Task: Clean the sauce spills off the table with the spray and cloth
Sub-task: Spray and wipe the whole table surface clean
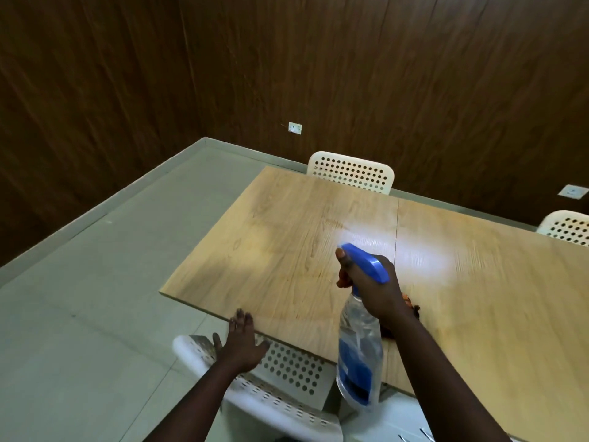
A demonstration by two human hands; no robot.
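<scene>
Now the right hand (371, 287) grips a spray bottle (360, 355) by its neck, fingers curled round under the blue trigger head (366, 261), with the forefinger lying along the front of it. The bottle is held in the air above the near edge of the table (287, 237); its nozzle aims away from the person, and its clear body, part full of liquid and bearing a blue label, hangs down below the wrist. Just behind the right wrist, on the table top, a small reddish-orange and dark patch (411, 303) peeps out; most of it is hidden by the arm, so I cannot tell whether it is sauce or cloth.

To the left of the bottle, the left hand (243, 341) is spread open and holds nothing, fingers straight and apart, its fingertips at the near edge of the table; whether they touch the edge I cannot tell. Under that hand stands a white perforated chair (277, 390), pushed up to the table.

Beyond the right hand the pale wood top shows a bright glare. Further off, on the far side of the table, a second white perforated chair (350, 172) stands, and a third (565, 226) is far to the right of the right hand. Dark wooden panelling (382, 74) with a wall socket (294, 127) backs the room, and grey floor (95, 298) lies left of the left hand.
</scene>
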